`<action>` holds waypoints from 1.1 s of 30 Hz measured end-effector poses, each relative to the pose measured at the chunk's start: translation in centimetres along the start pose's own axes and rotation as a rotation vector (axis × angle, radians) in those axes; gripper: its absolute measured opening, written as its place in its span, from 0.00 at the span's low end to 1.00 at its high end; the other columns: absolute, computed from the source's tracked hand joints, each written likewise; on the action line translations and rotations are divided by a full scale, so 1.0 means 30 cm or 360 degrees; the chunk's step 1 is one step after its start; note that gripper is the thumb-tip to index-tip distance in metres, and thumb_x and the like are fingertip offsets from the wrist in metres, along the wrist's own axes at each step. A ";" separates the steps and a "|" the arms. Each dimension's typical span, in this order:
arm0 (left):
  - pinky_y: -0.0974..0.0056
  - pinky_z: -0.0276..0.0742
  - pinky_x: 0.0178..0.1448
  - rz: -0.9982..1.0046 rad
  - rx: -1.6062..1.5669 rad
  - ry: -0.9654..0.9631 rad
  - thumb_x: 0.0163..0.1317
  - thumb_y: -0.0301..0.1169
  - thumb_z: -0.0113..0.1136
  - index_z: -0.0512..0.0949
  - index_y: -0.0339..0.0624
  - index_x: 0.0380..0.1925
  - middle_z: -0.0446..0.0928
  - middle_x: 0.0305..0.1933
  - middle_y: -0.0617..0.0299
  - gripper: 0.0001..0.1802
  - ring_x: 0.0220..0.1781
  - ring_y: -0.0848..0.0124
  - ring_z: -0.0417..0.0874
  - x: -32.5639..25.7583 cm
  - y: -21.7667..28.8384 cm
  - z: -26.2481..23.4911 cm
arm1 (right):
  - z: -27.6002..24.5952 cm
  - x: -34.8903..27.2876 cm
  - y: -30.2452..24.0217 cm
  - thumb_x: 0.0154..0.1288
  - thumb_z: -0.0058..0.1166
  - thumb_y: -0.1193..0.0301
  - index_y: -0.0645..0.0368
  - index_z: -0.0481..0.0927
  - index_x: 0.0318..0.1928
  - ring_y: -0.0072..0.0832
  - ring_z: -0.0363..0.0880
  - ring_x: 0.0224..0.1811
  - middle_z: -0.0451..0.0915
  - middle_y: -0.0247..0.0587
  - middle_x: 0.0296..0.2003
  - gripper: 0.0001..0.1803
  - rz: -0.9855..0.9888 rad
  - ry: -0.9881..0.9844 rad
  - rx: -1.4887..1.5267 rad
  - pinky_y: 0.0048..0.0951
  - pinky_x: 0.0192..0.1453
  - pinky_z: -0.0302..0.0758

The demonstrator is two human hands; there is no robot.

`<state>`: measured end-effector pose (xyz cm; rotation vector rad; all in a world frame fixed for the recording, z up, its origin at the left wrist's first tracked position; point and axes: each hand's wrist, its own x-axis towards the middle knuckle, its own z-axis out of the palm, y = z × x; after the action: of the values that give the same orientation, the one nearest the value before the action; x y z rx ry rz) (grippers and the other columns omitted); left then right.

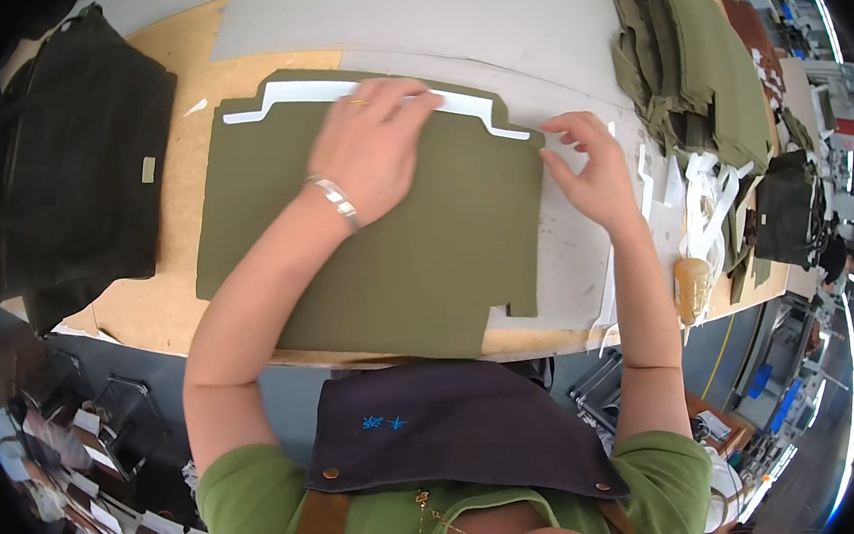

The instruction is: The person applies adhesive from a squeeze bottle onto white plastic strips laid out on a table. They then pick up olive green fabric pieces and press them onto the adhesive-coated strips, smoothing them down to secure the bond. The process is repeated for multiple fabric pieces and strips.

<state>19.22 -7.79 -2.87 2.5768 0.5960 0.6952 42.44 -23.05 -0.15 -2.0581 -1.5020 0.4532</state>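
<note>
A cut piece of olive-green fabric [396, 249] lies flat on the wooden table [150, 319] in front of me. A white strip [293, 93] with stepped ends runs along its far edge. My left hand [369, 143], with a metal bracelet on the wrist, presses flat on the strip and fabric near the top middle. My right hand [590, 169] rests at the fabric's right edge, fingers curled over the end of the white strip and pinching at it.
A grey sheet [447, 14] covers the far part of the table. Dark folded cloth [68, 165] is piled at the left. Stacked olive pieces [691, 55] and loose white strips [702, 195] lie at the right, with a tan bottle [691, 286] near the table's front edge.
</note>
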 end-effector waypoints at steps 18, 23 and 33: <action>0.58 0.71 0.57 0.0139 0.0001 -0.0078 0.50 0.16 0.54 0.81 0.54 0.46 0.74 0.51 0.64 0.24 0.53 0.60 0.72 0.044 0.073 0.182 | 0.121 0.031 0.073 0.44 0.62 0.78 0.50 0.81 0.31 0.29 0.75 0.37 0.77 0.26 0.35 0.11 -0.0799 0.0403 -0.0528 0.31 0.39 0.71; 0.58 0.72 0.56 0.0175 0.0050 -0.0022 0.49 0.17 0.56 0.81 0.57 0.45 0.73 0.51 0.65 0.24 0.54 0.60 0.71 0.039 0.072 0.194 | 0.118 0.016 0.075 0.43 0.62 0.78 0.49 0.83 0.33 0.28 0.74 0.37 0.77 0.26 0.36 0.13 -0.0832 0.0479 -0.0534 0.31 0.40 0.69; 0.58 0.72 0.57 0.0151 0.0087 -0.0041 0.50 0.19 0.58 0.81 0.57 0.45 0.72 0.52 0.67 0.23 0.55 0.60 0.71 0.031 0.073 0.199 | 0.098 -0.030 0.069 0.45 0.56 0.82 0.50 0.84 0.37 0.31 0.75 0.34 0.78 0.30 0.37 0.17 -0.0492 0.0565 -0.0318 0.33 0.39 0.73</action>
<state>23.85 -10.73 -6.22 2.6753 0.4934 0.6841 42.08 -23.70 -3.79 -1.8764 -1.6508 -0.1803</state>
